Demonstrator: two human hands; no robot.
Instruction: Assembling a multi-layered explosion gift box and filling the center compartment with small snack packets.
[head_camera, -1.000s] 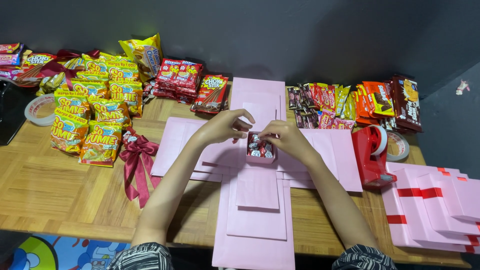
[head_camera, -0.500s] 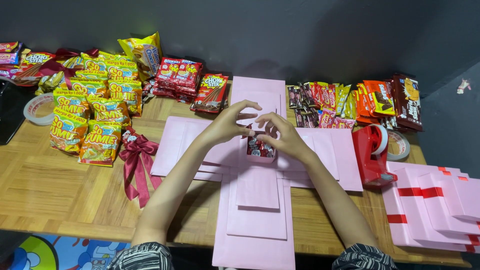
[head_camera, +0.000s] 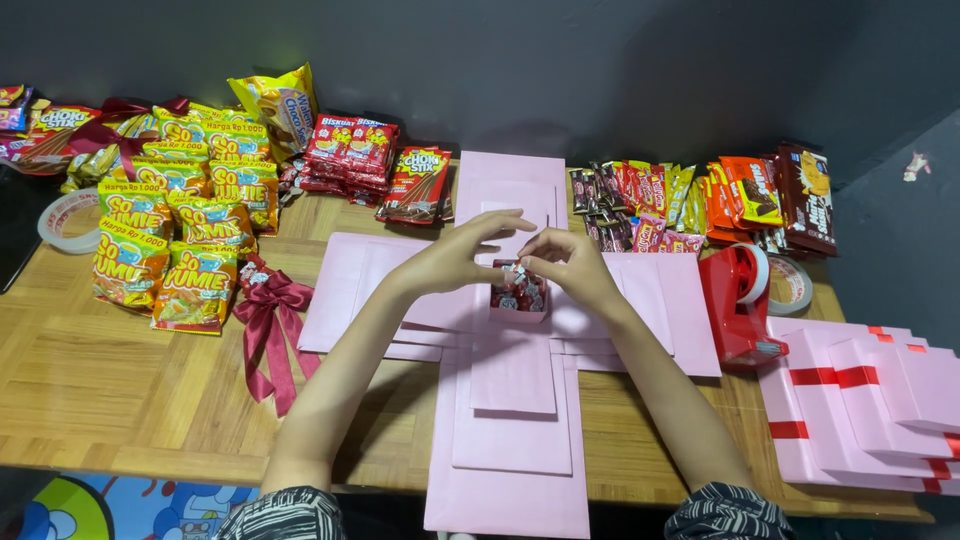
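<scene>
Pink small box (head_camera: 518, 303) is sitting at the middle of the unfolded card (head_camera: 510, 420); both hands, left hand (head_camera: 462, 255) and right hand (head_camera: 568, 265), have risen above it, fingers now pinching one small candy (head_camera: 515, 268) together.

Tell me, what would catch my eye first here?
Probably the pink card layers spread in a cross on the table, with a small box of sweets at the centre. The left hand and right hand meet just above it. Bright yellow snack packs crowd the far left, beside a dark red bow.
</scene>
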